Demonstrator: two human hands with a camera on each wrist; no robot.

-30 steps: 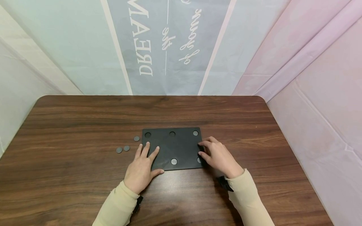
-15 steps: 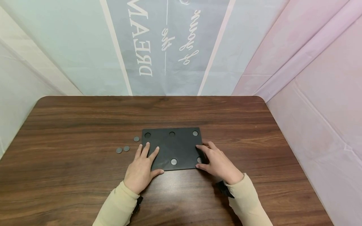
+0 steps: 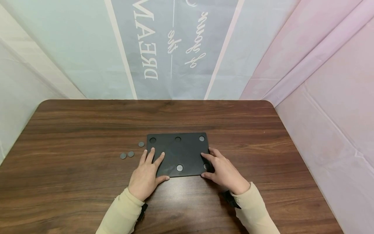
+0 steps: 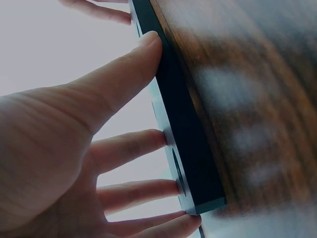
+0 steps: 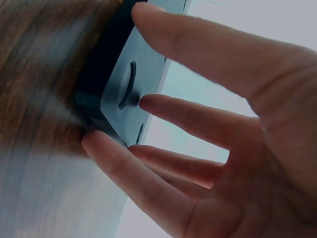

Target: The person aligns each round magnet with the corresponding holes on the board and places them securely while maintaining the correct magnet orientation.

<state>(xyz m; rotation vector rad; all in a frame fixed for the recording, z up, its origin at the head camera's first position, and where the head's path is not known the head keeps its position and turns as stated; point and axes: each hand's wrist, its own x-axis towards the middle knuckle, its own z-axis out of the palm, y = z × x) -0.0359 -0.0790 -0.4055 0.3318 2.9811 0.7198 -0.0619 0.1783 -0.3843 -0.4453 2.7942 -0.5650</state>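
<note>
A black rectangular board with round recesses lies on the table. Grey discs fill the far right recess, the near middle recess and the near right recess. The far left recess and far middle recess look dark. My left hand rests spread over the board's left end, thumb on the near edge, hiding that corner. Around the right near corner, my right hand touches the board with spread fingers, thumb on the near edge. In the right wrist view a fingertip meets its top face.
Three loose grey discs lie left of the board: one disc near its far left corner, another disc and a third disc farther left. The brown wooden table ends at a printed cloth backdrop.
My right hand has spread and slid slightly nearer along the board's right end, its thumb moving from the near right recess to the near edge. The left hand has stayed in place.
</note>
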